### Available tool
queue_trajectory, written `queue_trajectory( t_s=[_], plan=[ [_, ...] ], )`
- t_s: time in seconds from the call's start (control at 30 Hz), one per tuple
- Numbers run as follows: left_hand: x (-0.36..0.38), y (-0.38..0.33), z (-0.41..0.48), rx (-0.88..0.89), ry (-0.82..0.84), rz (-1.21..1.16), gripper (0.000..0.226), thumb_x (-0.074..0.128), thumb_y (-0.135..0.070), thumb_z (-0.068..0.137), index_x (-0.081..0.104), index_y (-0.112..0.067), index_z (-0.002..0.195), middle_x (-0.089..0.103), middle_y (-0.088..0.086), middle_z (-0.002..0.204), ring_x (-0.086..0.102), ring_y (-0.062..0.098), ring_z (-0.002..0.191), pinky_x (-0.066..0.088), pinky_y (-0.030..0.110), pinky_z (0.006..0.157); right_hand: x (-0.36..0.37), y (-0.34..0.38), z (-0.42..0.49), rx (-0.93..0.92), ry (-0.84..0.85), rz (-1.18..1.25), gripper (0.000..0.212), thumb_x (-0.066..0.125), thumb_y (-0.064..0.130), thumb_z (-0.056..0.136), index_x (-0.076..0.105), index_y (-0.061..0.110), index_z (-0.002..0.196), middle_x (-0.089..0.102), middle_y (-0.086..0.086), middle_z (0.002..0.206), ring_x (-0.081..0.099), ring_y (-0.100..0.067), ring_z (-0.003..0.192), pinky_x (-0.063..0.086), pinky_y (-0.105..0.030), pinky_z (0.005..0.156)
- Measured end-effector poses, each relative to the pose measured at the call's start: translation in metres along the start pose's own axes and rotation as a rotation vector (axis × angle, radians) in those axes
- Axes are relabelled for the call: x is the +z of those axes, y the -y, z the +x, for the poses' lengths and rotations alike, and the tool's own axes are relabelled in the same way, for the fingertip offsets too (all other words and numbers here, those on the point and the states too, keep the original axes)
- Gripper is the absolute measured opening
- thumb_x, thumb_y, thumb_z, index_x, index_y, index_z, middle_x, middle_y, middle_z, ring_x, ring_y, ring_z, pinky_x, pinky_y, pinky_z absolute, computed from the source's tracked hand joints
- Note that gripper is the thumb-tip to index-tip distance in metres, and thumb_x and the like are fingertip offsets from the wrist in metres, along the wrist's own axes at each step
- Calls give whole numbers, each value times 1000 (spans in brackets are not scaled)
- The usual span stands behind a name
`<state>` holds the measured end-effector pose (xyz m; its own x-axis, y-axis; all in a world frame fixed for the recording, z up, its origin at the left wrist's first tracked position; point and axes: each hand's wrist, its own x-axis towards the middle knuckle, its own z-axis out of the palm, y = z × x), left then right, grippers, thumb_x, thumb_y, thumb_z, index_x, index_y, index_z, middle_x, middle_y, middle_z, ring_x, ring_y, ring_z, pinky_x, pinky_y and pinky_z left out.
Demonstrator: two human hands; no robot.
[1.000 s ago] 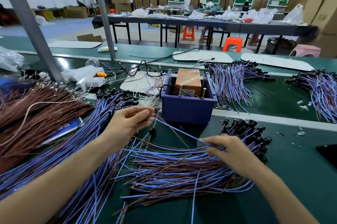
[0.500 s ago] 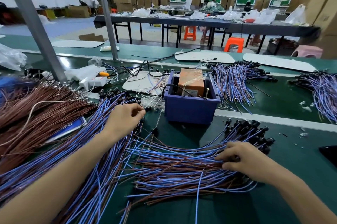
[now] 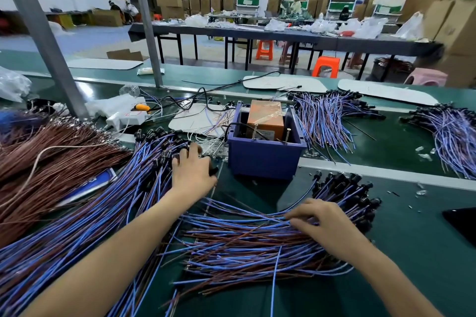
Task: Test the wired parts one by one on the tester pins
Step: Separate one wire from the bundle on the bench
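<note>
The tester is a blue box holding an orange block and two upright metal pins. Left of the box, my left hand reaches into the black-capped ends of a long pile of blue wired parts. The back of that hand hides its grip, and a black cap shows by the thumb. In front of the box, my right hand rests with bent, spread fingers on a second pile of blue and brown wired parts. It holds no wire.
A heap of brown wires lies at far left beside a slanted metal post. Two more blue wire bundles lie beyond the box. A white power strip sits behind the left pile, and a black object at the right edge.
My right hand has laid down the blue wire it held stretched towards the tester and settled on the front pile. My left hand let go of that wire's end and moved onto the left pile's black caps.
</note>
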<state>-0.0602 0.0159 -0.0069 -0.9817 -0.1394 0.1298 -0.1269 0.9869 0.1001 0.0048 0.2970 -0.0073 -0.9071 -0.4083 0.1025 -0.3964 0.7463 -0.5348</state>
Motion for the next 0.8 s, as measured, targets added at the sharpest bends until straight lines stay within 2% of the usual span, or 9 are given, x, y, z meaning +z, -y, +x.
queue_trajectory(
  t_s=[0.07,0.17,0.27,0.33,0.43,0.53,0.6,0.7,0.8],
  plan=[
    [-4,0,5,15,-92,-44,23,63,-36,83,62,-20,100,32,5,140,31,29,127,28,46,103,13,12,1,8,-93,94,23,63,26,91,69,26,113,61,14,102,55,4,96,37,-8,85],
    [-18,-9,11,71,-228,-274,21,60,-30,89,61,-15,103,58,7,116,53,26,110,38,39,94,33,29,8,10,-63,180,34,58,31,94,59,23,128,55,14,119,51,1,110,33,-4,91],
    [-45,-24,11,199,-308,-696,16,63,-19,91,63,-11,104,71,7,93,67,16,73,55,31,77,40,46,21,54,-18,402,26,57,29,95,66,21,119,65,14,106,60,5,94,41,-8,81],
    [-61,-34,7,305,-331,-838,20,65,-17,89,65,-13,108,71,7,92,65,8,59,57,23,66,33,61,31,179,-39,822,25,57,34,91,71,20,106,74,6,96,68,-6,88,50,-16,75],
    [-69,-52,-10,579,-306,-821,25,68,-14,86,69,-16,111,60,5,108,60,5,72,53,18,75,18,75,48,228,-164,1219,34,59,44,80,70,19,102,74,-2,93,69,-18,74,55,-22,64],
    [-62,-63,-24,728,-295,-641,33,66,-9,87,69,-24,116,53,1,121,59,12,99,47,24,90,11,82,57,232,-232,1422,16,58,29,92,67,17,94,71,-2,81,63,-14,62,51,-21,55],
    [-57,-64,-27,698,-202,-677,41,64,-10,89,61,-26,127,51,0,121,63,17,94,49,29,87,12,78,59,335,-285,1507,16,57,25,94,67,14,89,70,-2,76,59,-12,55,49,-21,50],
    [-45,-58,-29,593,61,-813,56,66,-7,88,49,-26,137,51,-5,108,68,16,68,53,20,70,11,63,59,496,-384,1588,22,54,26,96,63,11,82,73,-3,73,57,-10,47,49,-20,46],
    [-34,-40,-31,548,249,-846,43,66,-5,87,59,-19,127,64,-4,91,66,9,62,53,17,68,-1,40,56,530,-507,1646,24,51,26,97,61,9,82,72,-4,66,61,-9,46,50,-18,44]
  ],
)
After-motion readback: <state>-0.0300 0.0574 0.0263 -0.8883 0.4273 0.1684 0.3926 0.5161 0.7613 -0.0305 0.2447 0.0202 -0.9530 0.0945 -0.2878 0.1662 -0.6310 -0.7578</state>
